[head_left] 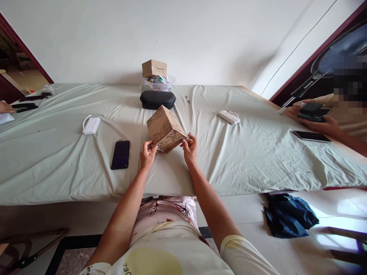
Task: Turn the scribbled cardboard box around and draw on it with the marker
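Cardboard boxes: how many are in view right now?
2. The patterned box is held near its lower edge by the left hand and right hand; the plain box shows just above the plastic bin. Others could be hidden behind these.

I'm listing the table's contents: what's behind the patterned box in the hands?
Behind the patterned box sits a black case, then a plastic tub with a smaller box on top. Anything close behind the patterned box is covered.

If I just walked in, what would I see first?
Probably the swirly brown box, tilted between the left hand and right hand near the picture's middle. Next, the black case just behind it, then the dark phone lying to the left of the left hand.
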Available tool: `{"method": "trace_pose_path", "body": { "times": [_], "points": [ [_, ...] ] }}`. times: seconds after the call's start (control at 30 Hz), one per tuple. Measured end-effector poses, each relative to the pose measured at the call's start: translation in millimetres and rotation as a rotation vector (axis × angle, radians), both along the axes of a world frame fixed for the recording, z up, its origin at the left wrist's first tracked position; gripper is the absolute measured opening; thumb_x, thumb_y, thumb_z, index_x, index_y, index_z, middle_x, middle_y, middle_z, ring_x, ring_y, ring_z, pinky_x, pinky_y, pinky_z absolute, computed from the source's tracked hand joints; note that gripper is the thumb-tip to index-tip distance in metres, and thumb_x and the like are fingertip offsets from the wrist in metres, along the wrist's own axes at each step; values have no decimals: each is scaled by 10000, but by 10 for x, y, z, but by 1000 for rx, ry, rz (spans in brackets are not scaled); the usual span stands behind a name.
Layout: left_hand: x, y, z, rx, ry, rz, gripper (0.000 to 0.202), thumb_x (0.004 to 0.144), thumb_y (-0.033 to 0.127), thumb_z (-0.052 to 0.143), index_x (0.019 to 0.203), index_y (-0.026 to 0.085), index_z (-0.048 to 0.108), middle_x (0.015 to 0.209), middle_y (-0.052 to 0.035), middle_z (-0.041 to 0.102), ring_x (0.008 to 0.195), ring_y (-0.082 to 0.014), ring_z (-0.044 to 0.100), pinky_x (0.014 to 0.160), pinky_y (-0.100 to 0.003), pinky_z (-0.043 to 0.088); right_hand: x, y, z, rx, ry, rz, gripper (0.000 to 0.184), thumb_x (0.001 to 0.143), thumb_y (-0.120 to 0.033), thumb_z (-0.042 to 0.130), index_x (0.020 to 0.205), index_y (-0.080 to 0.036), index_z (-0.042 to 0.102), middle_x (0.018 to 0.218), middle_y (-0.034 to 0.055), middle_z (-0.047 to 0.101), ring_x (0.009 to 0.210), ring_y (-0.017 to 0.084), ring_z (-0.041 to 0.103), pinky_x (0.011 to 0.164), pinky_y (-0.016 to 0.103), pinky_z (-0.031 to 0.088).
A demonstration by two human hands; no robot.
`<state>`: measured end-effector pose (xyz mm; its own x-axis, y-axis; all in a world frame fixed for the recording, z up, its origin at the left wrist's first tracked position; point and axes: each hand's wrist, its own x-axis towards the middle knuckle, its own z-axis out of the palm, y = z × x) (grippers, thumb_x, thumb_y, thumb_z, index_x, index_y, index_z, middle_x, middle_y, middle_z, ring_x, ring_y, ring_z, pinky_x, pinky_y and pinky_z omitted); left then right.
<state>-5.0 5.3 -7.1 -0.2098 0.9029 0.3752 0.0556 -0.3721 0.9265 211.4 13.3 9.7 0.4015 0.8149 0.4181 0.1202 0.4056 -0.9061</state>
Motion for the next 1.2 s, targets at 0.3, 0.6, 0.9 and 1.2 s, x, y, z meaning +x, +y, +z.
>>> {"method": "trace_pose_path", "body": {
  "times": [0.3,0.6,0.9,1.2],
  "points": [
    [28,0,23,-27,-156,-94,528,847,609,767,1082,223,496,949,-50,746,653,-179,758,611,-302,636,-55,-70,-9,-262,-369,219,376,868,-596,666,967,-238,602,762,4,723,657,179,661,639,294,499],
    [-66,46,-51,-62,48,-45,508,919,704,602,1081,226,547,962,-88,729,844,-251,746,754,-399,630,-124,-156,50,-230,-641,170,271,903,-470,639,799,-239,544,715,-6,657,647,156,589,653,276,447],
    [17,60,-165,55,298,188,528,920,568,668,1274,185,585,1242,-181,667,1182,-327,667,1072,-502,531,-240,-217,-5,-71,-708,113,406,940,-573,548,694,-261,461,631,-14,562,585,143,479,602,262,385],
    [68,-31,-43,80,239,96,1182,781,644,830,1634,124,197,1682,-307,278,1607,-412,263,1300,-543,278,-398,-276,-31,139,-961,118,281,1016,-365,562,769,-231,547,724,15,613,647,138,539,660,252,402]
  ]
}}
